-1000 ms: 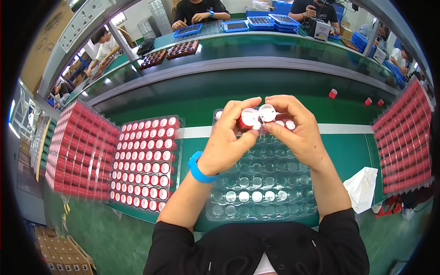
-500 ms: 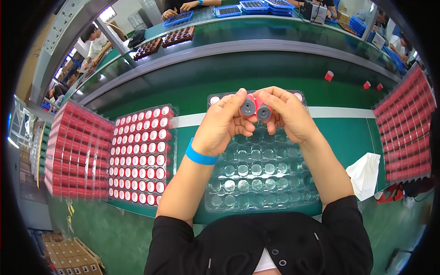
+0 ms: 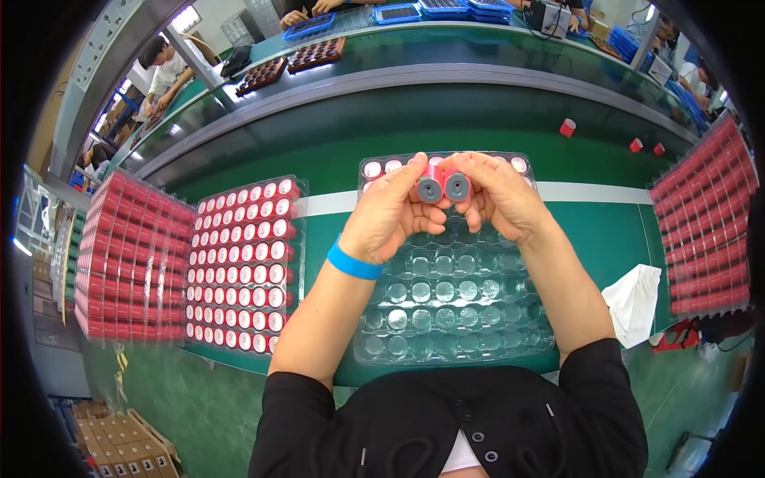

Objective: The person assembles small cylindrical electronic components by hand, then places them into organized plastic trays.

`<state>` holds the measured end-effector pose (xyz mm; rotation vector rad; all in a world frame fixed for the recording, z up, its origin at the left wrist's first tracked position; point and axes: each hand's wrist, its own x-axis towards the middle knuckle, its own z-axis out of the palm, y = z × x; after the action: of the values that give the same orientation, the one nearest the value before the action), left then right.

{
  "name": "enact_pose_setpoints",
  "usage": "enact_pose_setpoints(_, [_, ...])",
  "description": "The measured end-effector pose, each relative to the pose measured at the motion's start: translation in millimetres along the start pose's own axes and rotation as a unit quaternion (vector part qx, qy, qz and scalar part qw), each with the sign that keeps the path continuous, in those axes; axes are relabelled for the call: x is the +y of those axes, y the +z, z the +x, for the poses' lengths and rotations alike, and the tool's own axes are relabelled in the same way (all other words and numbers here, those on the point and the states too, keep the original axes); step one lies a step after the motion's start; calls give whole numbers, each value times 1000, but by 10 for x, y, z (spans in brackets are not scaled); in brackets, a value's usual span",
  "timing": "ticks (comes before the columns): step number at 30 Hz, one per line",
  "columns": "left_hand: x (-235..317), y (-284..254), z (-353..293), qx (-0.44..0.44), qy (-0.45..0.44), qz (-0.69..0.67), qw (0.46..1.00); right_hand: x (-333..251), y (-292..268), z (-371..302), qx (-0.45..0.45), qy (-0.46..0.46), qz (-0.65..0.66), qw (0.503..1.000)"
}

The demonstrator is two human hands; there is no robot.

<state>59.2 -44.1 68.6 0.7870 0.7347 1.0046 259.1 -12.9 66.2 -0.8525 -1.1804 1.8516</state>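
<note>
My left hand pinches a red cylinder with a dark grey, holed end turned toward me. A matching red cylinder sits between the fingers of my right hand. Held side by side, the two cylinders are level and close together; whether they touch I cannot tell. Both hands are above a clear plastic tray with round pockets. White-topped red cylinders stand in its far row, partly hidden by my hands. A blue band circles my left wrist.
Left stands a clear tray full of white-topped red cylinders, beside a tall stack of filled trays. Another stack rises at the right, near a white cloth. Loose red cylinders lie beyond. People work across the raised bench.
The two cylinders have come level with each other, their grey ends lined up. The view has shifted slightly; both hands keep their hold.
</note>
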Motion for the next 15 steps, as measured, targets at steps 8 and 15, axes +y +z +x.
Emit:
enact_pose_setpoints(8, [5, -32, -4, -13, -12, -17, 1000, 2, -60, 5, -16, 5, 5, 1000])
enact_pose_setpoints(15, [281, -100, -109, 108, 184, 458, 863, -215, -79, -100, 34, -131, -226, 965])
